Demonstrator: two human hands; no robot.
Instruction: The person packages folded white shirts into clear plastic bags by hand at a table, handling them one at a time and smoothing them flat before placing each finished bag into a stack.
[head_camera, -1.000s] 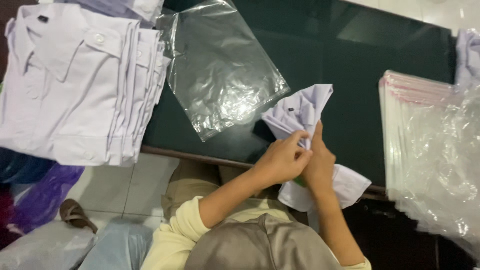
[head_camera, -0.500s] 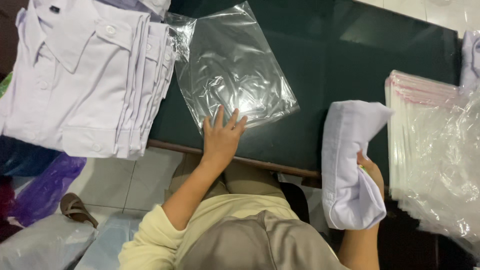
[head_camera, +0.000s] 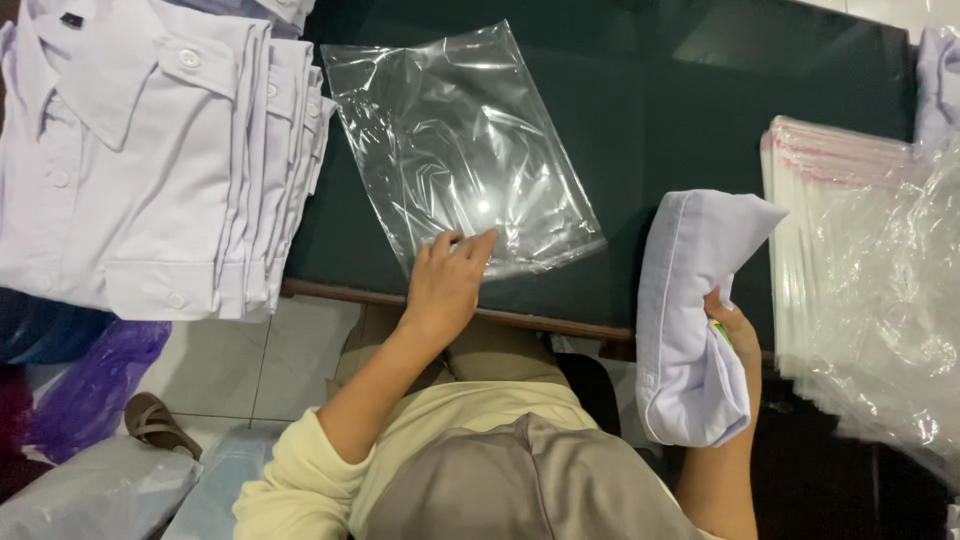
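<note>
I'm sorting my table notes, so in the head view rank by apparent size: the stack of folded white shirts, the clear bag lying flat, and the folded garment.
1. stack of folded white shirts, cut off by the frame
2. clear bag
3. folded garment, held nearer the camera, so unsure

dark table: shirts, bags

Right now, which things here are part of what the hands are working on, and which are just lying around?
In use:
left hand on clear bag
right hand holding folded shirt

Lying about:
shirt stack
bag pile
sandal
purple bag
</note>
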